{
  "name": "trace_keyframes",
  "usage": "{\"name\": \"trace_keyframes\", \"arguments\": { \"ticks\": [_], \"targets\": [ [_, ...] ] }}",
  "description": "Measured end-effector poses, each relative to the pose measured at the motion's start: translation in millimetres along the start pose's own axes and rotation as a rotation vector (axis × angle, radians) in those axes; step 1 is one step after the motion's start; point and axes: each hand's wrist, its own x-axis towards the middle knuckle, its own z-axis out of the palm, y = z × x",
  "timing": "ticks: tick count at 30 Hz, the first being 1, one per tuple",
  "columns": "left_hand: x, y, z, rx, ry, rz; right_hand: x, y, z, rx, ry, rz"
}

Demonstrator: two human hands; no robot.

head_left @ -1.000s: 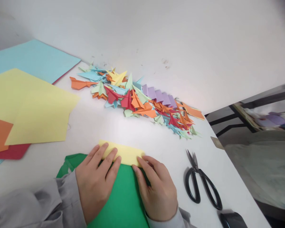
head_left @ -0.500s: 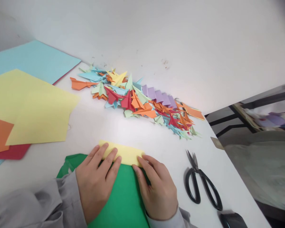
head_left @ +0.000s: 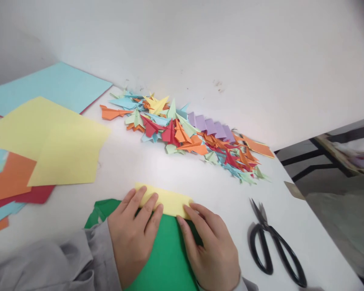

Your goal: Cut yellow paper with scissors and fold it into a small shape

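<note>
A narrow folded strip of yellow paper (head_left: 172, 202) lies along the far edge of a green sheet (head_left: 160, 254) in front of me. My left hand (head_left: 136, 232) rests palm down with its fingers spread, the fingertips pressing on the strip's left half. At the strip's right end, my right hand (head_left: 212, 246) pinches the paper between thumb and fingers. The strip's lower left edge is hidden under my left fingers.
Small folded paper planes (head_left: 170, 129) lie in a long pile behind. Black-handled scissors (head_left: 267, 238) lie to the right, blades slightly apart. Yellow sheets (head_left: 69, 153), a blue sheet (head_left: 54, 89) and orange pieces (head_left: 15, 178) lie at left.
The whole view has shifted, so everything sits a little further right and lower. Both hands keep nearly the same hold on the yellow strip.
</note>
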Motion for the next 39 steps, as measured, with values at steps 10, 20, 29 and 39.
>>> {"name": "trace_keyframes", "arguments": {
  "ticks": [10, 20, 29, 39],
  "targets": [
    [-0.3, 2.8, 1.8, 0.037, 0.038, -0.045, 0.5, 5.2, 3.8, -0.035, 0.031, -0.055],
    [1.2, 2.6, 1.4, 0.061, 0.043, -0.035, 1.5, 5.4, 4.3, -0.048, 0.040, -0.077],
    [2.2, 2.3, -5.2, 0.080, -0.021, -0.012, 2.2, 5.8, 2.3, -0.068, 0.013, -0.092],
    [1.9, 1.8, -3.7, 0.091, -0.013, -0.011, 2.6, 4.9, 2.9, -0.055, 0.041, -0.081]
  ]
}}
